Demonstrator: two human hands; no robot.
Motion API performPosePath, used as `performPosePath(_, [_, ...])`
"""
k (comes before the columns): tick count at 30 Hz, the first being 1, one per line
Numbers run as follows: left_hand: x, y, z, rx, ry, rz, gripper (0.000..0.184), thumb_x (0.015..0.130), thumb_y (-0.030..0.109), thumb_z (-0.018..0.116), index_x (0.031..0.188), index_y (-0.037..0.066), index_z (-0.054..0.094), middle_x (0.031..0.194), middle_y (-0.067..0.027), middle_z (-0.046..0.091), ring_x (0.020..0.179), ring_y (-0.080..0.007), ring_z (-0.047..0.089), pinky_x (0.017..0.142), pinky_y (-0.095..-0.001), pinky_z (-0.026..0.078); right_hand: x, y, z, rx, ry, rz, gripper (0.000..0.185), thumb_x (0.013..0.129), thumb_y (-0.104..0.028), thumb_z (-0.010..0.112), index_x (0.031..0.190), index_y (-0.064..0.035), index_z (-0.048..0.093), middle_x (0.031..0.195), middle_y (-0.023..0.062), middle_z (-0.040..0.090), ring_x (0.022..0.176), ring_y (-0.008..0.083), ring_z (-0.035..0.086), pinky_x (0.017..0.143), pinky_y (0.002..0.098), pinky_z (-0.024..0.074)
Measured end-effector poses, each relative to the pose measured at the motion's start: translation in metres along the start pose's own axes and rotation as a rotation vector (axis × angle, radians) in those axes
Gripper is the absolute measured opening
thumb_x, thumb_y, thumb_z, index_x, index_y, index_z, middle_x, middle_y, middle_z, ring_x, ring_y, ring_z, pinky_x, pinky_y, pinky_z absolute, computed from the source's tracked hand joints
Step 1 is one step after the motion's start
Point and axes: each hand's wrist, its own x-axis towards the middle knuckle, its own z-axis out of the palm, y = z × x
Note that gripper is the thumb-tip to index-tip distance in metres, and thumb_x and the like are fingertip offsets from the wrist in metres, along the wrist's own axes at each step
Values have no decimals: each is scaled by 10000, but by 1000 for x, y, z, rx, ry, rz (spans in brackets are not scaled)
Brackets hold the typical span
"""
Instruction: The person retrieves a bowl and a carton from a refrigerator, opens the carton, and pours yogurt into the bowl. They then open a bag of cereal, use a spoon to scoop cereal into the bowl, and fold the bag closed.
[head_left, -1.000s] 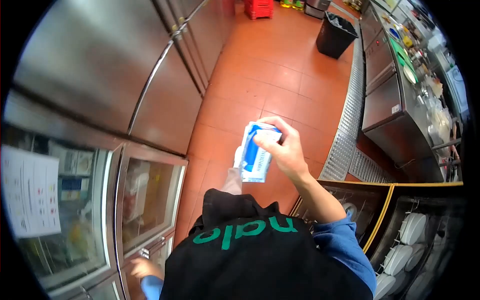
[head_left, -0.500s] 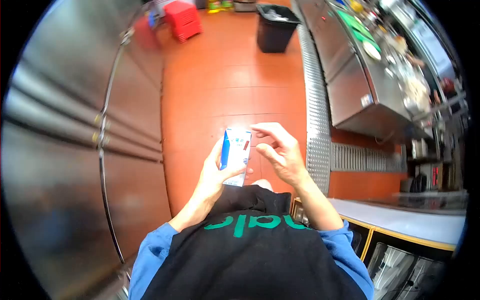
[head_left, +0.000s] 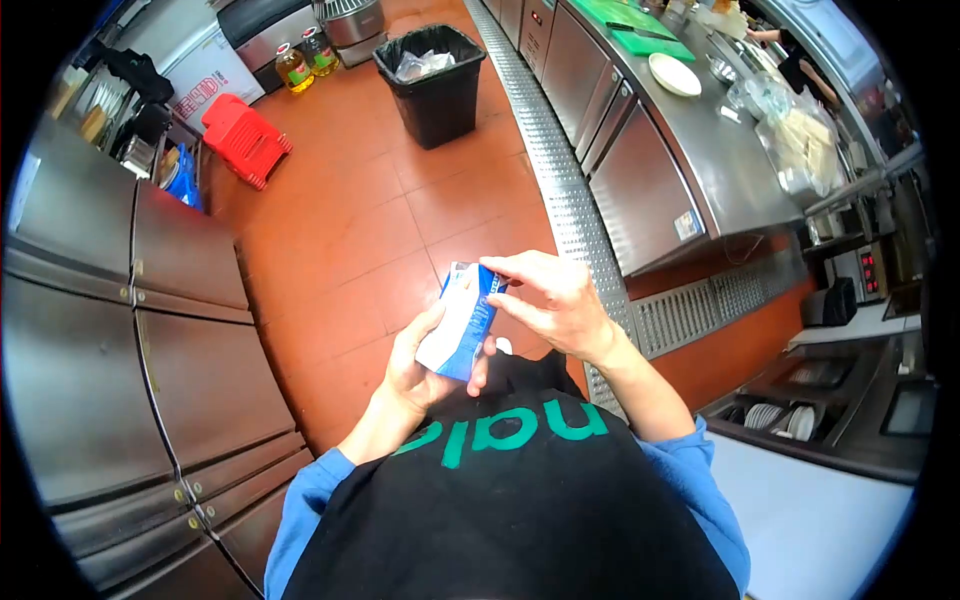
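Note:
A blue and white carton point(head_left: 460, 325) is held tilted in front of the black apron point(head_left: 510, 480). My left hand point(head_left: 422, 365) wraps round its lower part, with the fingers beneath and at its right side. At the carton's upper right corner, my right hand point(head_left: 560, 300) has its thumb and forefinger on the edge, pinching it. The carton's top end points away from me. Whether the top is open cannot be made out.
Steel refrigerators point(head_left: 210, 370) line the left. Ahead stand a red plastic stool point(head_left: 245, 140), a black bin point(head_left: 435, 95) and oil bottles point(head_left: 294, 68). A steel counter point(head_left: 735, 150) with a white plate point(head_left: 675, 75) runs along the right. Another person's arm shows behind it.
The view has turned to the right along the aisle. My left hand came up and took the carton. My right hand let go of it, then closed on its upper corner. The carton is now tilted.

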Motion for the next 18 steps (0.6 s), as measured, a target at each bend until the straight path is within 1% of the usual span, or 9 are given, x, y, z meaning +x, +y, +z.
performPosePath(1, [18, 14, 2, 47, 73, -26, 514, 928, 420, 400, 1248, 19, 400, 897, -237, 589, 610, -373, 613, 498, -425, 522, 18, 12, -10, -95, -17, -49, 327, 724, -64, 701, 1039, -6, 635, 840, 117, 653, 721, 228, 644, 630, 299, 519])
performPosePath(2, [41, 25, 9, 51, 55, -30, 514, 928, 420, 400, 1248, 19, 400, 897, -237, 589, 610, -373, 613, 498, -425, 522, 34, 29, -21, -206, -10, -192, 347, 733, -64, 683, 1063, 5, 602, 812, 109, 638, 702, 252, 633, 624, 322, 520])
performPosePath(4, [81, 44, 14, 2, 82, -30, 495, 932, 411, 401, 1228, 14, 416, 899, -237, 591, 640, -383, 616, 515, -448, 522, 59, 59, -34, -275, -39, -159, 357, 746, -62, 660, 1083, 14, 568, 786, 110, 615, 691, 263, 620, 620, 342, 518])
performPosePath(6, [124, 69, 12, -16, 97, -59, 481, 932, 399, 414, 1212, 8, 426, 900, -237, 592, 641, -388, 615, 496, -439, 519, 89, 90, -42, -445, -46, -184, 387, 738, -65, 656, 1086, 55, 534, 783, 129, 598, 717, 264, 602, 624, 354, 512])
performPosePath(9, [196, 117, 4, -10, 93, -135, 466, 928, 390, 433, 1191, 6, 443, 902, -236, 593, 637, -389, 613, 478, -427, 518, 134, 142, -60, -496, -49, -112, 414, 727, -69, 663, 1089, 72, 521, 778, 137, 592, 722, 268, 599, 625, 353, 511])
performPosePath(14, [315, 205, 5, 174, 37, -313, 495, 913, 406, 458, 1173, -16, 455, 913, -236, 589, 654, -364, 619, 464, -392, 533, 216, 215, -95, -568, 120, -35, 357, 699, -9, 632, 1035, 81, 548, 766, 152, 603, 705, 266, 610, 629, 349, 513])
performPosePath(15, [337, 222, 8, 179, 22, -332, 495, 913, 406, 458, 1173, -16, 455, 913, -236, 589, 654, -364, 619, 464, -392, 533, 233, 226, -105, -540, 133, 36, 298, 693, 38, 590, 989, 72, 582, 797, 166, 623, 715, 256, 623, 625, 318, 514])
performPosePath(16, [358, 238, 10, 172, -54, -400, 509, 913, 401, 456, 1180, -32, 447, 926, -237, 586, 663, -358, 621, 460, -383, 536, 248, 242, -122, -560, 147, 45, 298, 693, 38, 590, 989, 72, 582, 797, 166, 623, 715, 256, 623, 625, 318, 514])
performPosePath(18, [396, 268, 18, 170, -126, -503, 522, 912, 395, 455, 1188, -47, 439, 939, -238, 583, 672, -353, 624, 455, -373, 538, 264, 272, -154, -177, 145, 171, 277, 689, 69, 557, 961, 58, 607, 834, 176, 633, 741, 232, 634, 618, 282, 508])
